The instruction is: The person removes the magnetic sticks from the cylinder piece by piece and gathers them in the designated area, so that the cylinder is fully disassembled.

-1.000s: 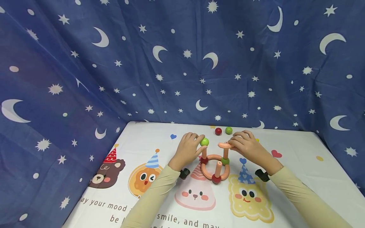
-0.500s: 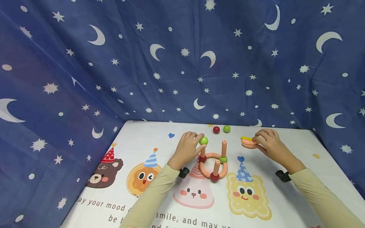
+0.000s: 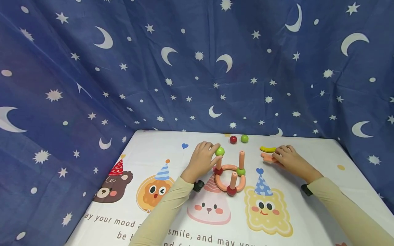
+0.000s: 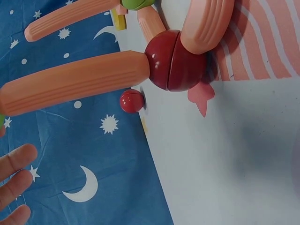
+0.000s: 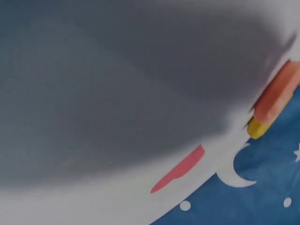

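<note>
My left hand (image 3: pixel 201 160) pinches a green ball (image 3: pixel 220 151) on top of an upright peach stick (image 3: pixel 219 163). That stick rises from a red ball (image 3: pixel 218 171) in a ring of curved peach pieces (image 3: pixel 221 185). Two more uprights, a back one (image 3: pixel 241 160) and a front one (image 3: pixel 234 179), stand with bare tops. To the right, my right hand (image 3: pixel 290 161) holds a curved peach piece (image 3: pixel 267 157) low over the table, its far end hidden by the fingers. In the left wrist view, left fingertips (image 4: pixel 16 183) show at the edge.
Just behind the right hand's piece lies a curved yellow piece (image 3: pixel 267 149). A loose red ball (image 3: pixel 233 139) and a loose green ball (image 3: pixel 244 138) sit near the back edge. A star-patterned blue curtain (image 3: pixel 197 68) hangs behind the white printed tablecloth (image 3: pixel 172 145).
My right hand has moved right from above the back upright, taking a curved peach piece off to beside the yellow one, and is now lower there. The left hand keeps its pinch.
</note>
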`<state>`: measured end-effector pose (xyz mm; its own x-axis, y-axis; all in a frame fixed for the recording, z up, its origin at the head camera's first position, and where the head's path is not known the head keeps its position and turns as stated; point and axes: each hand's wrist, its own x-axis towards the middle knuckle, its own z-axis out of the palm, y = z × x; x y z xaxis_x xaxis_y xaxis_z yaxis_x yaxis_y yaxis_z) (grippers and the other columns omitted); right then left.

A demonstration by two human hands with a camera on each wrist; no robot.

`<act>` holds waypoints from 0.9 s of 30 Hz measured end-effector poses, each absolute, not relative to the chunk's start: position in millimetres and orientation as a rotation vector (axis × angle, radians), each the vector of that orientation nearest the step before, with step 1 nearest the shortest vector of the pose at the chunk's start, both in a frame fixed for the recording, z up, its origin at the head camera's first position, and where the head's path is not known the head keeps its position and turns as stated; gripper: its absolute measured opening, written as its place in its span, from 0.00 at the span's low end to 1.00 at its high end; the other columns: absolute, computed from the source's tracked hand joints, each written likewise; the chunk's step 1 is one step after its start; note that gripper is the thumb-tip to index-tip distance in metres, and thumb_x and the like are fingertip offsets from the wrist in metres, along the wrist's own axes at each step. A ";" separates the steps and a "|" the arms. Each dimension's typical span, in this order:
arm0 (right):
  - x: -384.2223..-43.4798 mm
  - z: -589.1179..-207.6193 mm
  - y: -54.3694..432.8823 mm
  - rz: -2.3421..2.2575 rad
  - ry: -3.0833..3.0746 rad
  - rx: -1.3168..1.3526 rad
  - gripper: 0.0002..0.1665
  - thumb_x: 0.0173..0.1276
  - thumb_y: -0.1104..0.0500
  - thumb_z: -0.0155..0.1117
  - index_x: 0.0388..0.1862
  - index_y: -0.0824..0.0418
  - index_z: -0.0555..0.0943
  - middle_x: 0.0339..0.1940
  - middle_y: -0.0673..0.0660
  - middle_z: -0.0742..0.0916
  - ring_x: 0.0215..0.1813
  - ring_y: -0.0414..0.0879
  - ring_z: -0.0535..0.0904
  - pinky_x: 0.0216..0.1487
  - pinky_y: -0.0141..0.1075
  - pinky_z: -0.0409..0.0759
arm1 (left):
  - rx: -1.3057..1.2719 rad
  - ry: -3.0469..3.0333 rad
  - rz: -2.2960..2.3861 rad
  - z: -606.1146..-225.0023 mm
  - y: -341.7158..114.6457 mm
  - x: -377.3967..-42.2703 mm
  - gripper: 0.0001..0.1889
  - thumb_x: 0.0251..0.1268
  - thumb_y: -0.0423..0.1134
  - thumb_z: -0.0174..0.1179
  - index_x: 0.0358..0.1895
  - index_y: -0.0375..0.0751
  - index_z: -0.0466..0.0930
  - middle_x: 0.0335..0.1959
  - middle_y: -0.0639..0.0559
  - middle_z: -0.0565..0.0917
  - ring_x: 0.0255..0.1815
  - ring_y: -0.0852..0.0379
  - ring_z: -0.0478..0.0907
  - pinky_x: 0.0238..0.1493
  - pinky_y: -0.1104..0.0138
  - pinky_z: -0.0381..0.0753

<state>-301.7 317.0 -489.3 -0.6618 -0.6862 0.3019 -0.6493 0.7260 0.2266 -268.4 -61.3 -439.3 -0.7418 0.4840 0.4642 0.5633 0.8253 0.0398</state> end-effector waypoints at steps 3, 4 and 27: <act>-305.7 -492.9 315.0 -0.163 -2.574 1.076 0.16 0.51 0.63 0.71 0.39 0.55 0.78 0.37 0.54 0.80 0.46 0.52 0.74 0.51 0.50 0.69 | -0.777 -2.572 -0.248 -438.9 -61.2 -268.5 0.22 0.67 0.54 0.51 0.59 0.48 0.72 0.42 0.50 0.79 0.50 0.53 0.73 0.60 0.60 0.69; -306.6 -493.9 314.3 -0.170 -2.574 1.087 0.16 0.53 0.61 0.71 0.40 0.55 0.78 0.37 0.54 0.80 0.45 0.52 0.74 0.51 0.50 0.69 | -0.777 -2.572 -0.250 -438.7 -61.1 -268.6 0.22 0.67 0.54 0.51 0.59 0.48 0.72 0.42 0.50 0.79 0.50 0.53 0.73 0.60 0.60 0.69; -303.0 -498.7 321.4 -0.156 -2.782 0.933 0.13 0.51 0.55 0.73 0.37 0.53 0.84 0.37 0.56 0.81 0.46 0.53 0.73 0.52 0.55 0.67 | -0.775 -2.580 -0.245 -438.0 -60.6 -269.2 0.22 0.67 0.55 0.51 0.58 0.49 0.72 0.42 0.50 0.79 0.50 0.53 0.73 0.60 0.60 0.69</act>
